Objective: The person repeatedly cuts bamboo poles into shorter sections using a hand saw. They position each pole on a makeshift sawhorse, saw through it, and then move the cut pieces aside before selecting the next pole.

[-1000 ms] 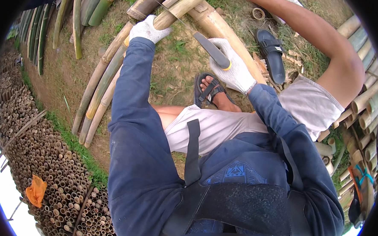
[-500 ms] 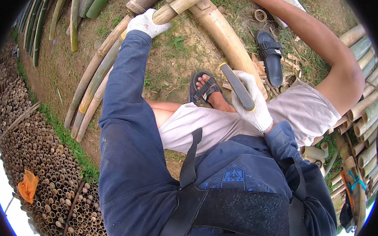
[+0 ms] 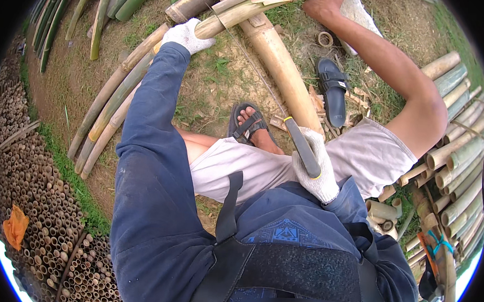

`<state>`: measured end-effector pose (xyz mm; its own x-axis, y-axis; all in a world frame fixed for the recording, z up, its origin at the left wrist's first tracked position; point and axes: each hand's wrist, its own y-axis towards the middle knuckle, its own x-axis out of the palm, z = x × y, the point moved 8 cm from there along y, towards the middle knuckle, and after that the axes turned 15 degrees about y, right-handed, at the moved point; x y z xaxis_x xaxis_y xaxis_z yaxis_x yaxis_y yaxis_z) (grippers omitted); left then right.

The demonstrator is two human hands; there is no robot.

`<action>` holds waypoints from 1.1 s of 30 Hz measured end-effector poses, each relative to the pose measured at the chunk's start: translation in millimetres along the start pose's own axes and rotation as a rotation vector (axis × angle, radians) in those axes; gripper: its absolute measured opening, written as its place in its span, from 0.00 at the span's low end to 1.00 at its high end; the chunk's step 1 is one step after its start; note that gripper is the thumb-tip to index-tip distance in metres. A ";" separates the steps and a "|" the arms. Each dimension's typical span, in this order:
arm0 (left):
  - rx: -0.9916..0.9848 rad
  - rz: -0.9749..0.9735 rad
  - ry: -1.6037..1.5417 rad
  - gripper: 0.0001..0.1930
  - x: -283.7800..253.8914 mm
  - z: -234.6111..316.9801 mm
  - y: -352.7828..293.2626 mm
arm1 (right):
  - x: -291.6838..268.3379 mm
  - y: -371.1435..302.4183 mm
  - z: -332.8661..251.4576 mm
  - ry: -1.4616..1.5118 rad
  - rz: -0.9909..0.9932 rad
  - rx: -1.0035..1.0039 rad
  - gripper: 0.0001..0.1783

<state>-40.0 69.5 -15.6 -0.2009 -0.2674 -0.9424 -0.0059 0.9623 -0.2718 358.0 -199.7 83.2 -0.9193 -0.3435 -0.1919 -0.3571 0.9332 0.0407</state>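
My left hand (image 3: 186,37), in a white knit glove, is closed around the near end of a bamboo pole (image 3: 242,14). In my right hand (image 3: 316,168), also gloved, is the grey handle with yellow trim of a handsaw (image 3: 302,146). Its thin blade runs up and left and lies across the pole just beyond my left hand. The pole rests over a thicker bamboo pole (image 3: 282,60) on the ground. A bare foot (image 3: 325,6) of mine is at the far part of the held pole.
Long bamboo poles (image 3: 110,100) lie left of centre, with green ones (image 3: 98,17) farther back. A stack of cut bamboo (image 3: 37,195) fills the left side; more poles (image 3: 460,173) are piled right. A loose black sandal (image 3: 332,93) and a bamboo ring (image 3: 325,39) lie on the ground.
My right hand has drawn the handsaw back toward my body, with the blade still across the pole. My left hand keeps its grip on the bamboo. The whole view has shifted slightly.
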 end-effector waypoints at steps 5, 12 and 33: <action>-0.024 -0.015 -0.005 0.43 2.6 -0.2 0.6 | 51.9 133.0 53.8 0.105 0.015 0.054 0.30; 0.002 -0.013 -0.004 0.44 1.8 -0.4 1.7 | 65.7 149.1 60.6 0.122 0.064 -0.076 0.30; -0.023 0.024 -0.016 0.43 -16.2 20.6 6.3 | 32.4 66.2 38.5 0.005 0.045 -0.113 0.32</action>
<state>-16.7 78.9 -6.0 -0.1851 -0.2452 -0.9516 -0.0241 0.9692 -0.2450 310.9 -144.9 42.0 -0.9354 -0.3026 -0.1827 -0.3320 0.9297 0.1598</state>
